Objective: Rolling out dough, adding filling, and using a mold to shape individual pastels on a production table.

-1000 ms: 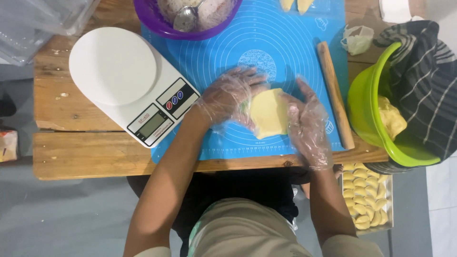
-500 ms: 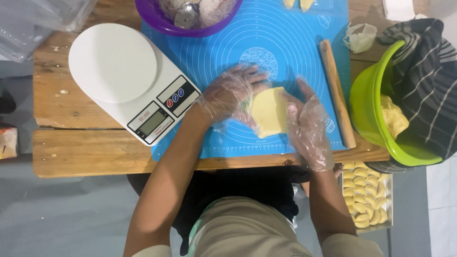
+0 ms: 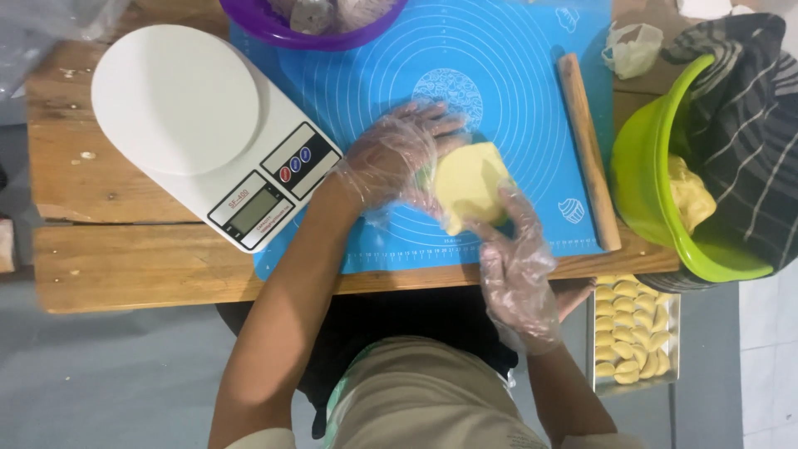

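Observation:
A flat piece of pale yellow dough (image 3: pixel 470 183) sits on the blue silicone mat (image 3: pixel 507 75). My left hand (image 3: pixel 395 158), in a clear plastic glove, grips the dough's left edge with curled fingers. My right hand (image 3: pixel 515 258), also gloved, pinches the dough's lower right edge from the near side. The dough looks partly lifted off the mat between the two hands.
A white kitchen scale (image 3: pixel 199 125) lies left of the mat. A wooden rolling pin (image 3: pixel 588 150) rests along the mat's right edge. A green bowl (image 3: pixel 657 191) with dough, under a striped cloth, stands right. A purple bowl (image 3: pixel 274 29) is behind. A tray of shaped pieces (image 3: pixel 633 333) sits below.
My right hand has slid back toward me, from lying beside the dough to pinching its near right edge. The dough has turned slightly and come up off the mat.

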